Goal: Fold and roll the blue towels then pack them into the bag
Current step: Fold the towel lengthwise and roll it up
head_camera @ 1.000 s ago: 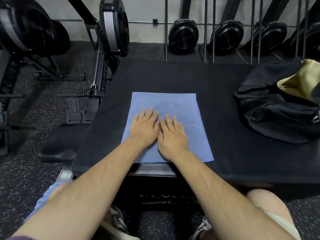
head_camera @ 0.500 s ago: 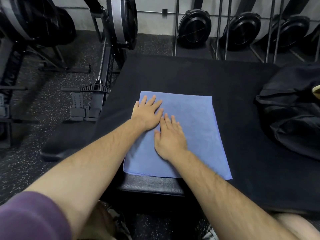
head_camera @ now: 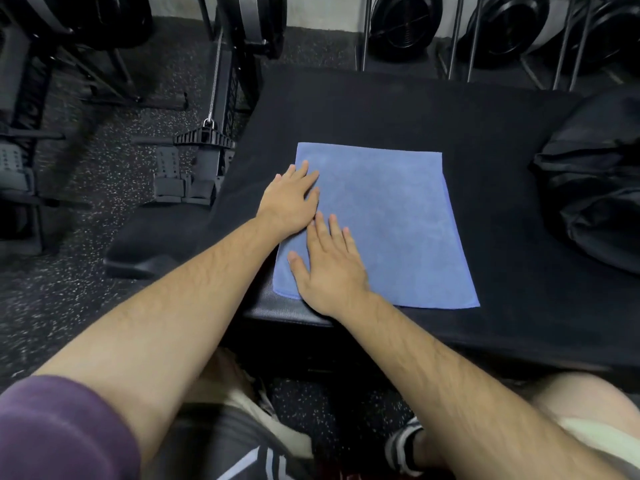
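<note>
A blue towel [head_camera: 391,220] lies flat, folded into a rectangle, on the black padded platform [head_camera: 398,109]. My left hand [head_camera: 291,199] rests palm down on the towel's left edge, fingers spread. Just below it, my right hand [head_camera: 329,268] presses flat on the towel's near left part, fingers apart. Neither hand grips anything. The black bag [head_camera: 595,199] sits at the platform's right side, partly cut off by the frame.
A rowing machine with a chain, handle and footrests [head_camera: 204,140] stands on the speckled rubber floor left of the platform. More rowers' flywheels [head_camera: 401,26] line the far wall. My knees and shoes show below the platform's near edge.
Both hands slid from the towel's middle toward its left side, the left hand reaching the left edge. The view shifted left and down, so the bag now sits further right.
</note>
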Demonstrator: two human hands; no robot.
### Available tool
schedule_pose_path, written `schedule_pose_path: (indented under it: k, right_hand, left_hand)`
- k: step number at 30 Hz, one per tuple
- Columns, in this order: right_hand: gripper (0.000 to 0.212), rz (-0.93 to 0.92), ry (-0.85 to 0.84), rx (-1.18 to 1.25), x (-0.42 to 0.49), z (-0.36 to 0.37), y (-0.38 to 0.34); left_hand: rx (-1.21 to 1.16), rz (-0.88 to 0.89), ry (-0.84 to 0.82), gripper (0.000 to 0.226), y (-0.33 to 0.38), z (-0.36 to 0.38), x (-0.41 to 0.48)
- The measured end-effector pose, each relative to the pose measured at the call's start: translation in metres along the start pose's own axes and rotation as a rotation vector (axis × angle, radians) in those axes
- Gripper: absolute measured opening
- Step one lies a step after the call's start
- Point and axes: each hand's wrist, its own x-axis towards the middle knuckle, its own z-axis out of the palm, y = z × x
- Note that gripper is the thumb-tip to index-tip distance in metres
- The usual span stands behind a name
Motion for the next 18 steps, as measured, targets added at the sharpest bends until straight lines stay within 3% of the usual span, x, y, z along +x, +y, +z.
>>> schedule_pose_path:
  k: [6, 9, 11, 18]
  right_hand:
    - [0.081, -0.075, 0.027, -0.038, -0.031, 0.000, -0.023]
    - [0.040, -0.159, 0.248, -0.131, -0.042, -0.005, -0.034]
    - [0.023, -0.144, 0.279, -0.169, -0.047, -0.008, -0.043]
    - [0.028, -0.149, 0.146, -0.262, -0.048, -0.018, -0.055]
  left_hand:
    - [-0.073, -0.030, 0.048, 0.044, -0.012, -0.005, -0.054]
    - [-0.265, -0.108, 0.148, 0.039, -0.013, -0.006, -0.080]
    - [-0.389, -0.154, 0.218, 0.034, -0.012, -0.006, -0.094]
    - [-0.545, -0.293, 0.458, 0.022, 0.000, -0.022, -0.122]
